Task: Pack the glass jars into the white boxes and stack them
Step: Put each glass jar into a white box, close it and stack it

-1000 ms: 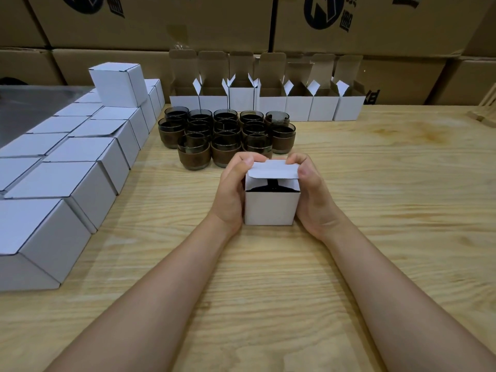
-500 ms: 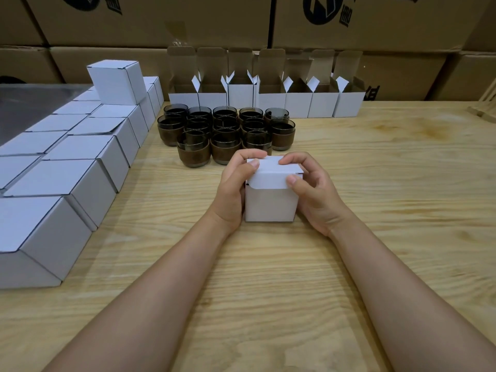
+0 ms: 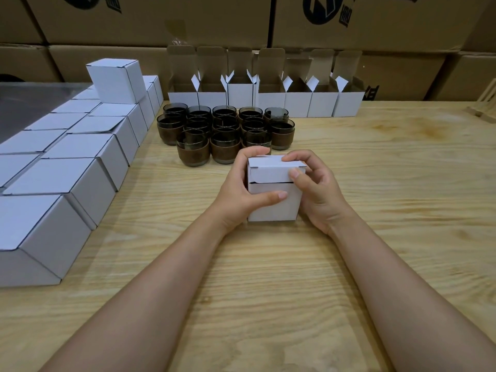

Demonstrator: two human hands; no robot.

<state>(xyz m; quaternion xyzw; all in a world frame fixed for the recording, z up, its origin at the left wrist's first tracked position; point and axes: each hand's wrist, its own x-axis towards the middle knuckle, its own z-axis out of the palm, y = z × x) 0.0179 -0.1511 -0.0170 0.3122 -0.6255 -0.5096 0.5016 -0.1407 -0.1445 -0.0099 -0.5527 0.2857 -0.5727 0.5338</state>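
At the middle of the pale wooden counter [image 3: 375, 183], the left hand [image 3: 239, 189] and right hand [image 3: 314, 189] grip a small white cardboard box [image 3: 271, 205], lid nearly closed; dark glass jars [image 3: 222, 130] cluster just behind, bare wood to the right.

Table [image 3: 375, 167]: pale wood, strong grain, smooth satin finish. Box [image 3: 273, 202] in hand: matt white card, brown kraft inside on the open boxes [image 3: 268, 100]. Closed boxes [image 3: 80, 162] same matt white. Jars [image 3: 224, 127]: dark smoked glass, glossy rims, brown matt band round the lower half. Cartons [image 3: 161, 20] behind: plain brown corrugated card, black print.
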